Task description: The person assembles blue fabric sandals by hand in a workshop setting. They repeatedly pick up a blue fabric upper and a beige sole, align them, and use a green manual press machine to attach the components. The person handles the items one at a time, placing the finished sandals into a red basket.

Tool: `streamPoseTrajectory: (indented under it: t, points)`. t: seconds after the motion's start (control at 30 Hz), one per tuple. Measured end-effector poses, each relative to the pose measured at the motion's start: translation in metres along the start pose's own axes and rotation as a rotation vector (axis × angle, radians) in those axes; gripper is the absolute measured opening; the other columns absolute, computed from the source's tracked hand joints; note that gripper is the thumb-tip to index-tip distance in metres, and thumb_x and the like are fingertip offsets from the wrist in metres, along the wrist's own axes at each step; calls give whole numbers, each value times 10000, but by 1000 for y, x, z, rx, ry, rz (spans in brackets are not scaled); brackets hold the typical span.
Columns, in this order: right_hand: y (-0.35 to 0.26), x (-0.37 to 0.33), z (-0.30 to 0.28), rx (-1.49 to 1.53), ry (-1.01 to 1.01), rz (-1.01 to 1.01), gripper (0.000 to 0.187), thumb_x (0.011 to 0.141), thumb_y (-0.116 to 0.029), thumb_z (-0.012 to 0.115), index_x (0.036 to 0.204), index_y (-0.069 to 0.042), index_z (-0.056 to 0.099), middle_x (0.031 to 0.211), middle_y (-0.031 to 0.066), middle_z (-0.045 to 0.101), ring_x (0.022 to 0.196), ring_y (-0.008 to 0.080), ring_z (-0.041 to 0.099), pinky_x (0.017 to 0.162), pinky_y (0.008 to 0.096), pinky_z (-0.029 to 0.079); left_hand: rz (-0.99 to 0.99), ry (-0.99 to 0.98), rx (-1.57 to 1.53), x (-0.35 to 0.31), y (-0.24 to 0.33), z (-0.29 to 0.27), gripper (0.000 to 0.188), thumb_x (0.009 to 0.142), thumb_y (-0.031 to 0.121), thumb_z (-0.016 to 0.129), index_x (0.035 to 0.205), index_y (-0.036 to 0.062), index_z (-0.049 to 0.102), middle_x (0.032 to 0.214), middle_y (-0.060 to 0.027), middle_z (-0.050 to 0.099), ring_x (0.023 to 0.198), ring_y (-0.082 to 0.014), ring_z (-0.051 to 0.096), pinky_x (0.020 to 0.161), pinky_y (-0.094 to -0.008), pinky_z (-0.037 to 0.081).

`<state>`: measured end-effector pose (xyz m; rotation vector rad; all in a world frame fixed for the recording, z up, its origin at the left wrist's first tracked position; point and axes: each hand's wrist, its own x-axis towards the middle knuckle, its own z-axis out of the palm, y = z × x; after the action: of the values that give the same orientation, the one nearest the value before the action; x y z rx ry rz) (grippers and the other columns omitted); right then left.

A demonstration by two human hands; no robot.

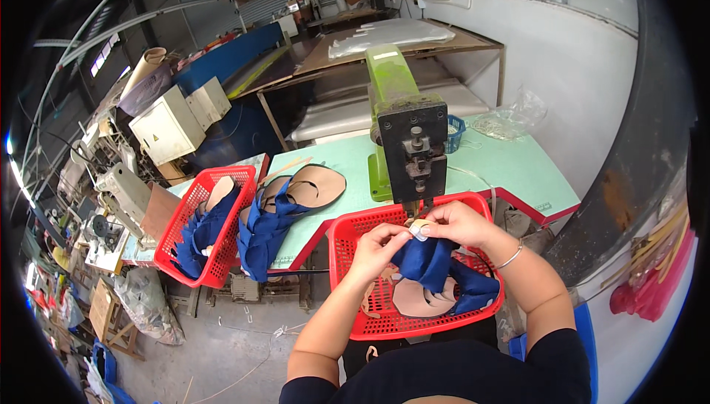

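My left hand (pixel 381 251) and my right hand (pixel 460 225) meet in front of the head of a green press machine (pixel 392 82). Between them they pinch the pale, whitish edge of a blue fabric piece (pixel 418 262), which hangs down from the fingertips. Under my hands a red plastic basket (pixel 342 245) sits close to my body. Inside it lie more blue fabric and a beige flat piece (pixel 414 299) with cut-out strips. A thin bracelet circles my right wrist. The fingers partly hide the pinched edge.
A pale green table (pixel 510 174) carries the machine. On its left lie a stack of blue and beige pieces (pixel 270 223) and a second red basket (pixel 214 274). Behind the machine stand a small blue basket (pixel 454 136) and a clear plastic bag (pixel 514 115). A dark pillar (pixel 629 137) rises at right.
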<state>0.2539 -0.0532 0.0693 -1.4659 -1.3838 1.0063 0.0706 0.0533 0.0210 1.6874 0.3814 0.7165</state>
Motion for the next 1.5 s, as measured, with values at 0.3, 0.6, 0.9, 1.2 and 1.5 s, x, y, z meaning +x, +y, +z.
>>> streamPoseTrajectory:
  t: [0.3, 0.6, 0.9, 1.2, 1.5]
  points:
    - [-17, 12, -54, -569, -359, 87, 378, 757, -386, 679, 812, -12, 663, 625, 15, 564, 578, 100, 508, 542, 258, 425, -1, 339, -432, 0, -8, 53, 71, 802, 84, 667, 766, 29, 640, 752, -17, 615, 677, -62, 527, 657, -211, 423]
    - [-18, 10, -63, -331, -253, 36, 327, 753, -338, 697, 792, -18, 643, 635, -23, 552, 588, 76, 459, 548, 243, 388, 1, 374, -525, 2, -9, 61, 73, 813, 49, 644, 745, 29, 626, 754, -11, 613, 679, -51, 524, 651, -195, 421]
    - [-22, 17, -59, -374, -226, -17, 352, 730, -342, 707, 813, -6, 641, 665, 10, 577, 632, 108, 498, 607, 261, 416, 0, 418, -517, 0, -4, 59, 109, 803, 93, 659, 720, 35, 619, 698, -8, 587, 640, -67, 493, 628, -206, 388]
    - [-4, 16, -44, -281, -186, 46, 307, 730, -308, 718, 743, -16, 621, 638, 1, 535, 628, 91, 473, 597, 254, 395, 149, 381, -80, 6, -3, 33, 58, 766, 53, 678, 729, 19, 649, 782, -50, 630, 739, -103, 563, 723, -237, 433]
    - [25, 9, -17, -102, -49, -53, 293, 745, -304, 726, 755, -27, 632, 677, -19, 552, 636, 72, 483, 595, 239, 394, 107, 285, 14, 12, 3, 9, 135, 750, 132, 707, 698, 19, 656, 688, -28, 574, 691, -104, 541, 664, -248, 420]
